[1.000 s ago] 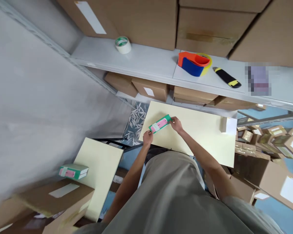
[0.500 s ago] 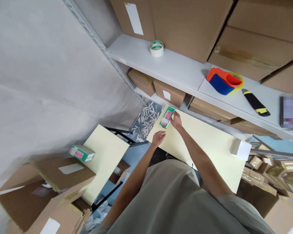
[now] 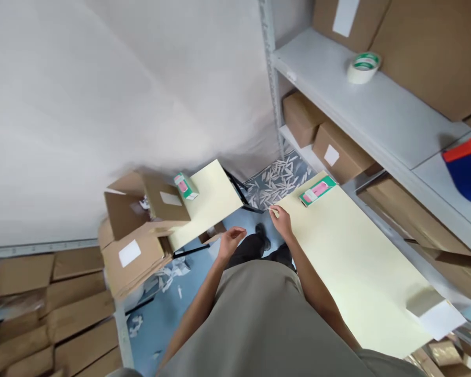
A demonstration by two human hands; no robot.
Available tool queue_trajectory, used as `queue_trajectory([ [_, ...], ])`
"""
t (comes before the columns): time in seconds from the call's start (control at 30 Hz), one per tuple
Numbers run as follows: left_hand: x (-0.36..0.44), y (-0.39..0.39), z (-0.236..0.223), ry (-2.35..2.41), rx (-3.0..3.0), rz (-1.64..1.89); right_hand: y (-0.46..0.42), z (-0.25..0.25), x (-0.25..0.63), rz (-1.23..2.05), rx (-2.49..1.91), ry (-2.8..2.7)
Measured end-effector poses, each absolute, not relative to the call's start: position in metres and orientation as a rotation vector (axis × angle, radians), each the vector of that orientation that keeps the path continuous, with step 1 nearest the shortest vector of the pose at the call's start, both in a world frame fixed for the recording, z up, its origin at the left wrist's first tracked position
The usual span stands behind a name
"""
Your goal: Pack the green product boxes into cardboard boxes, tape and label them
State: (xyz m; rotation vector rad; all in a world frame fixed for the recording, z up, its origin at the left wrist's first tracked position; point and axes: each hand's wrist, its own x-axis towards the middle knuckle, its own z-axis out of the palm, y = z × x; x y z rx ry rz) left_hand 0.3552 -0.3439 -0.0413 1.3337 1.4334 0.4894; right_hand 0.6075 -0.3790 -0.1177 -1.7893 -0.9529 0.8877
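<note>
My left hand (image 3: 231, 242) hangs in the air between the two pale-topped tables. Its fingers are loosely bent, not closed, and nothing shows in them. Near the left end of the right table, my right hand (image 3: 281, 222) is held with fingers half curled and apart from the thumb, with nothing visible in it. A green and white box with a pink picture (image 3: 317, 190) lies on that table's far left corner, beyond my right hand and touched by neither hand. A second similar green box (image 3: 186, 186) rests on the left table, beside an open cardboard carton (image 3: 167, 212).
Shelving on the right holds cartons (image 3: 339, 152), a tape roll (image 3: 363, 68) and a blue and orange object (image 3: 469, 170). A white box (image 3: 435, 314) sits on the right table (image 3: 361, 267). The left table (image 3: 217, 196) stands by the wall. Paper scraps (image 3: 277, 180) cover the floor between them.
My view has swung left. Both hands have moved away from the green box on the right table; my right hand has let go of it. More shelving shows at lower left.
</note>
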Motion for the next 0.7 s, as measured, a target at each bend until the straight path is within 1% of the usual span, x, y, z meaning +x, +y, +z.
queue_trajectory([
  [0.23, 0.313, -0.313, -0.033, 1.42, 1.173, 0.719, -0.365, -0.074, 0.54, 0.972, -1.675, -1.041],
  [0.37, 0.269, -0.29, -0.034, 1.323, 1.111, 0.833, -0.338, -0.047, 0.476, 1.002, -1.608, -1.173],
  [0.53, 0.152, -0.277, -0.042, 1.349, 0.987, 1.074, -0.298, -0.022, 0.364, 1.134, -1.467, -1.362],
  [0.7, 0.017, -0.292, -0.069, 1.574, 0.572, 1.248, -0.271, -0.031, 0.246, 1.332, -1.378, -1.533],
])
